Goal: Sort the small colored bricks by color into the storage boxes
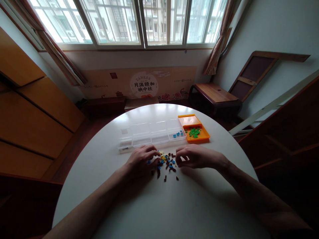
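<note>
A loose pile of small building bricks, brown, blue and yellow, lies on the white round table between my hands. My left hand rests at the pile's left edge, its thumb and forefinger apart beside a few blue and brown bricks. On the other side, my right hand is curled, thumb and fingers drawn together near the table; whatever is at the fingertips is too small to make out. Beyond the hands is a clear plastic compartment box, with a few blue bricks in its right compartment.
An orange box with its lid open holds green bricks, touching the clear box's right end. The round table curves away on both sides. Behind it stand a wooden chair, a printed cardboard panel and the windows.
</note>
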Demonstrator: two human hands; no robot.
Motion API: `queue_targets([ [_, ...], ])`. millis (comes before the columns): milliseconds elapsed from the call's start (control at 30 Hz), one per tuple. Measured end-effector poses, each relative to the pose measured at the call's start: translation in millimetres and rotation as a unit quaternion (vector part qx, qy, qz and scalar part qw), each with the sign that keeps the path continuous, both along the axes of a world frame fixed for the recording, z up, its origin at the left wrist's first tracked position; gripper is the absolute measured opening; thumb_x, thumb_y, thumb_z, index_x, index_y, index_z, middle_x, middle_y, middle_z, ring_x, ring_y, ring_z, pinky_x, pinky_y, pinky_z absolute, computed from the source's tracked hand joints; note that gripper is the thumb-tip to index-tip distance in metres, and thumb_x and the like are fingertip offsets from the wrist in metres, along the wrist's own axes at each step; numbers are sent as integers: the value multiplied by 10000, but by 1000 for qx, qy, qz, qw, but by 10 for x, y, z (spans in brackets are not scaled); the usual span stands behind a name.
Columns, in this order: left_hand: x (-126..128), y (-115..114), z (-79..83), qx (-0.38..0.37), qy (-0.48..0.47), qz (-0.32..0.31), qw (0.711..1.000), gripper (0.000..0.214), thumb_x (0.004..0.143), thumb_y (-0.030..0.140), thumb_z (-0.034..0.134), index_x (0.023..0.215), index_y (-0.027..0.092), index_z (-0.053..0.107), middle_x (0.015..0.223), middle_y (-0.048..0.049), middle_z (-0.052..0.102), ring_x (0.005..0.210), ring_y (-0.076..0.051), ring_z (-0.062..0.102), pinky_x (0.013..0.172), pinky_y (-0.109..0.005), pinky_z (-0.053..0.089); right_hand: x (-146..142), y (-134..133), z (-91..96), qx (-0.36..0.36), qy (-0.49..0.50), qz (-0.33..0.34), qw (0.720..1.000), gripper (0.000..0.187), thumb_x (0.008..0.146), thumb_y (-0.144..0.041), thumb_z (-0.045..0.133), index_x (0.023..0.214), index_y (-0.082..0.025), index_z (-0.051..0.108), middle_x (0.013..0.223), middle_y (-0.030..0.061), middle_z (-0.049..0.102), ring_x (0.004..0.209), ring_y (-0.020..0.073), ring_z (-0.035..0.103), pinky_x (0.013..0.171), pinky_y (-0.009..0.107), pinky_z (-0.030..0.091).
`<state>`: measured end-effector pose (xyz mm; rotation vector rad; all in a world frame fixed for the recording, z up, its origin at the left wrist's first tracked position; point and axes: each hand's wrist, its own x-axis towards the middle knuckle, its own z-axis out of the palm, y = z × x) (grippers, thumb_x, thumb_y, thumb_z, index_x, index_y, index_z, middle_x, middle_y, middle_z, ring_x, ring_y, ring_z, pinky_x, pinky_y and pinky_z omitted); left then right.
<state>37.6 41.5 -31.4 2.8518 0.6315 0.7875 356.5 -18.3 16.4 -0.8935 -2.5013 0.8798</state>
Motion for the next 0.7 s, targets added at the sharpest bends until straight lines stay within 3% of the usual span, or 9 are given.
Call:
queue_targets([
  [133, -7, 6, -8, 0, 0, -2, 1000, 136, 1063, 314, 659, 1076, 238, 771, 1027, -54, 775, 858, -186, 716, 796, -328, 561, 21, 136, -101, 127, 72, -110, 983, 114, 1065, -231, 689, 969, -226, 751, 946, 32, 772, 858, 177, 684, 835, 314, 532],
  [267, -4, -3, 0, 1, -1, 2, 1000, 146, 1058, 320, 660, 1095, 242, 778, 1033, -59, 775, 861, -185, 725, 803, -321, 569, 108, 315, -300, 220, 94, -291, 927, 110, 1049, -249, 700, 946, -227, 731, 905, 46, 753, 832, 216, 684, 868, 376, 551],
  [333, -2, -8, 2, 0, -2, 2, 1000, 149, 1058, 316, 657, 1100, 242, 779, 1037, -61, 774, 861, -185, 723, 805, -319, 574, 147, 379, -395, 230, 87, -338, 909, 43, 1032, -241, 704, 1004, -223, 731, 955, 58, 772, 840, 229, 697, 890, 399, 554],
  [433, -4, -8, -5, -4, -2, 3, 1000, 146, 1060, 317, 657, 1094, 242, 777, 1040, -61, 773, 876, -188, 728, 818, -323, 578, 170, 422, -474, 231, 70, -354, 904, 78, 1020, -223, 688, 1090, -216, 723, 1039, 76, 790, 866, 241, 707, 905, 410, 549],
  [567, -9, -5, -1, -5, -2, 3, 1000, 140, 1051, 323, 670, 1092, 244, 778, 1037, -58, 774, 868, -189, 732, 811, -327, 572, 132, 384, -439, 245, 60, -342, 905, 70, 1031, -204, 648, 1045, -210, 716, 1008, 78, 766, 876, 236, 684, 917, 405, 522],
  [700, -6, -15, 24, -3, 3, 0, 1000, 141, 1059, 318, 666, 1071, 234, 778, 1029, -62, 777, 848, -188, 726, 795, -329, 567, 50, 265, -330, 204, 70, -248, 944, 73, 1019, -213, 664, 967, -213, 716, 922, 56, 730, 826, 205, 633, 849, 362, 517],
])
